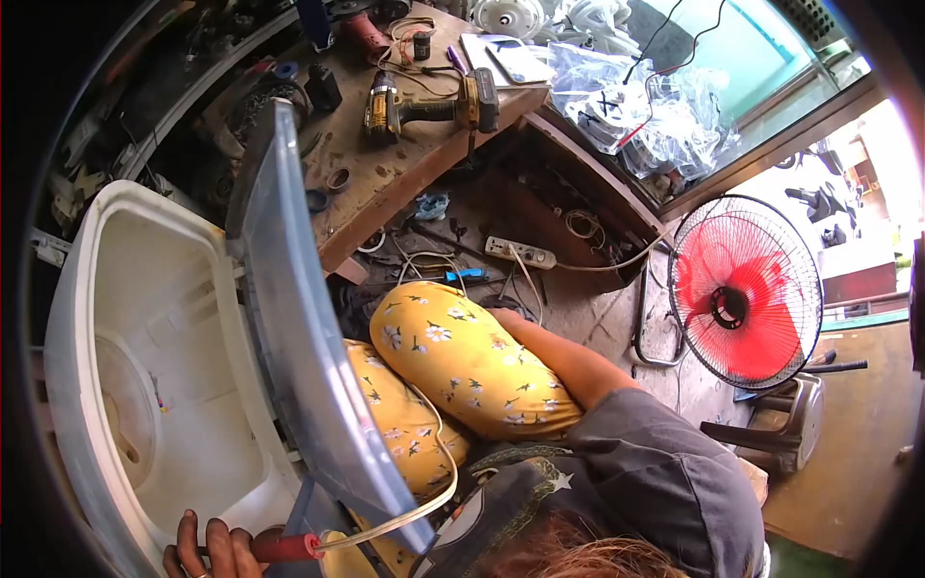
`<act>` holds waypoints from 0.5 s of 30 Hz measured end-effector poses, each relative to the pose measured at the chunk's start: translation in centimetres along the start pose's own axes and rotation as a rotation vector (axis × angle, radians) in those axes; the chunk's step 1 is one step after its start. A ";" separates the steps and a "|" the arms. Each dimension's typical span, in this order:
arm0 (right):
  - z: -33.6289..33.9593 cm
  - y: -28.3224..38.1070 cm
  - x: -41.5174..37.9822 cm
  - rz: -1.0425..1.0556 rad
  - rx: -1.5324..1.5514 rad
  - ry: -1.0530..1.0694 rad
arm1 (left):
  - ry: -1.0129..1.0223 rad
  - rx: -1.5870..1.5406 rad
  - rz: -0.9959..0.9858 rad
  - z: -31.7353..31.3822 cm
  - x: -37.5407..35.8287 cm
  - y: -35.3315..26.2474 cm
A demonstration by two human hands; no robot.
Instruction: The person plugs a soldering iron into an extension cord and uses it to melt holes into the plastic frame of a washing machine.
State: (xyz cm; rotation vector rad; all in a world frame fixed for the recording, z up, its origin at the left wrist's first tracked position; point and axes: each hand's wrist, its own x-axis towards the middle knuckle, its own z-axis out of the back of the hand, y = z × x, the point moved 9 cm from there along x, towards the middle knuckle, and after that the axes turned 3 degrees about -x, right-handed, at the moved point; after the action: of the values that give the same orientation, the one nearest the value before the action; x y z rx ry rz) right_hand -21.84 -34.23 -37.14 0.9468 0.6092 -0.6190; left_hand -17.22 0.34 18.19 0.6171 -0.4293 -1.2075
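Note:
My left hand point(217, 551) is at the lower left edge, fingers wrapped round the red handle of a soldering iron point(289, 548). A white cord runs from the handle across the yellow flowered trousers. The iron's tip is out of sight. Beside this hand stands a white washing machine tub point(207, 356), with a round disc inside. Its bluish see-through lid point(313, 328) stands raised between the tub and my legs. My right arm reaches past my knee; the right hand point(508, 316) is mostly hidden behind it, so its fingers do not show.
A wooden bench point(376, 178) holds a yellow-black cordless drill point(429, 108). On the cluttered floor lies a white power strip point(520, 252) with cords. At right are a red-bladed fan point(729, 306) and a brown plastic stool point(785, 424). Plastic-wrapped parts point(636, 111) sit behind the bench.

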 end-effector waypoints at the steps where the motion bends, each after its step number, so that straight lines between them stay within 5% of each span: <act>1: 0.1 1.5 -1.2 0.029 -0.088 0.094 | -0.002 -0.013 0.010 0.2 0.2 0.0; 7: -1.3 1.9 -1.1 0.142 -0.253 0.266 | -0.035 -0.073 0.036 0.9 0.9 0.5; 15: -2.8 0.6 5.2 0.250 -0.404 -0.030 | -0.016 -0.080 0.125 1.2 1.4 0.9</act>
State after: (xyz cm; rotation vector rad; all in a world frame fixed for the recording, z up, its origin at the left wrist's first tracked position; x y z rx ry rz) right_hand -18.49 -32.61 -41.72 0.6191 0.5520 -0.2702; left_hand -16.87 -1.04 19.63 0.5046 -0.4250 -1.1059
